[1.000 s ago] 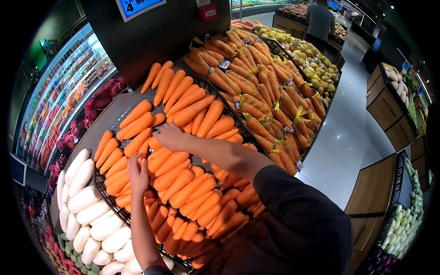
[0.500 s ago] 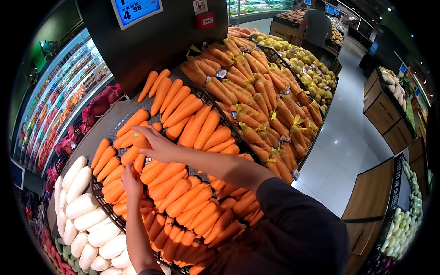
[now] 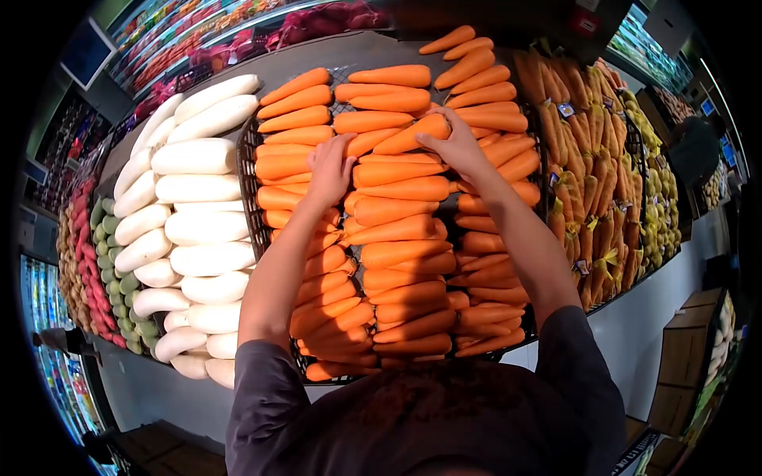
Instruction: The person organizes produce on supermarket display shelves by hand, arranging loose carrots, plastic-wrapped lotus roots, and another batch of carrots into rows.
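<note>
My right hand [image 3: 460, 147] grips a carrot [image 3: 409, 136] by its thick end, thumb below and fingers above. The carrot slants over the middle row, its narrow end to the lower left. My left hand [image 3: 329, 172] is at the gap between the left and middle rows. Its thumb and index finger are apart beside the narrow end of another carrot [image 3: 367, 143], and I cannot make out whether they touch it. Stacked carrots [image 3: 401, 254] lie in rows in a black plastic crate [image 3: 248, 178], several pointing sideways.
White radishes [image 3: 210, 190] are piled left of the crate. Bagged carrots [image 3: 591, 174] in yellow netting and potatoes [image 3: 657, 190] stand to the right. A grey ledge [image 3: 317, 55] runs behind. At the far right a person [image 3: 694, 155] stands in the aisle.
The view has swung left and squared up to the crate. My right hand still holds a carrot, now tilted over the middle row. The left hand now sits farther from it.
</note>
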{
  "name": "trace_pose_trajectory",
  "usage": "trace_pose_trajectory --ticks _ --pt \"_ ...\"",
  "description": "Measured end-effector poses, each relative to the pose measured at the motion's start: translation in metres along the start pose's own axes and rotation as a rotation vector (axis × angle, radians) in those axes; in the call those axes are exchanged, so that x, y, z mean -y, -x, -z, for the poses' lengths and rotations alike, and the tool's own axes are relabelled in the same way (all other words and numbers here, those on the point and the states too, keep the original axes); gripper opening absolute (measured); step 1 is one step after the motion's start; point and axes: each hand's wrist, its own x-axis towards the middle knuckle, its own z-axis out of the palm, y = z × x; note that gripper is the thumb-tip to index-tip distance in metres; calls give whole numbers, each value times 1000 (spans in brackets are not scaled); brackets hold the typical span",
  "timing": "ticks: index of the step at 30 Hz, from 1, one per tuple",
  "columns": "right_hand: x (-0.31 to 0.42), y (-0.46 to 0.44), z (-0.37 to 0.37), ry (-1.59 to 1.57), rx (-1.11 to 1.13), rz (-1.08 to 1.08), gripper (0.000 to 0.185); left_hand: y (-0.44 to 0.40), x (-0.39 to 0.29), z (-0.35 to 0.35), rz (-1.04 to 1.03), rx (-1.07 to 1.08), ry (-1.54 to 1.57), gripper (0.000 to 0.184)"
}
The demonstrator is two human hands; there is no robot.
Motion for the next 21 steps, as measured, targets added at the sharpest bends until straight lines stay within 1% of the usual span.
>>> trace_pose_trajectory --ticks 1,2,4,5,6,8,10,12,13,14,16,18,21 --pt "4 2 -1 -186 12 -156 44 0 0 0 -14 -12 7 45" --pt "2 2 -2 -181 29 -161 44 1 -1 1 4 -17 6 45" --pt "-1 -1 -4 -113 179 -222 46 0 -4 4 2 -10 62 43" --pt "-7 -5 -6 130 180 -95 48 0 -3 3 -1 -29 78 42" --pt "-13 -7 -5 135 192 -92 48 1 -4 3 9 -39 76 42" --pt "-18 -12 -1 466 192 104 52 1 -4 3 -9 -45 43 42" --pt "-21 -15 -1 519 201 144 51 1 -4 3 -14 -75 43 44" --pt "-14 -10 -3 665 193 244 51 1 -1 0 -57 -91 35 45" --pt "-10 -10 -3 684 260 204 51 0 0 -2 -65 -144 45 44" --pt "-9 -11 -1 692 268 213 51 -1 -3 0 -59 -157 44 44" --pt "-8 -16 4 765 336 264 57 -6 -5 5 64 -56 148 40" --pt "9 -6 7 801 325 293 54 -11 -2 3 20 -73 203 39" --pt "28 3 17 783 287 204 51 -15 -4 7 36 -54 172 39"
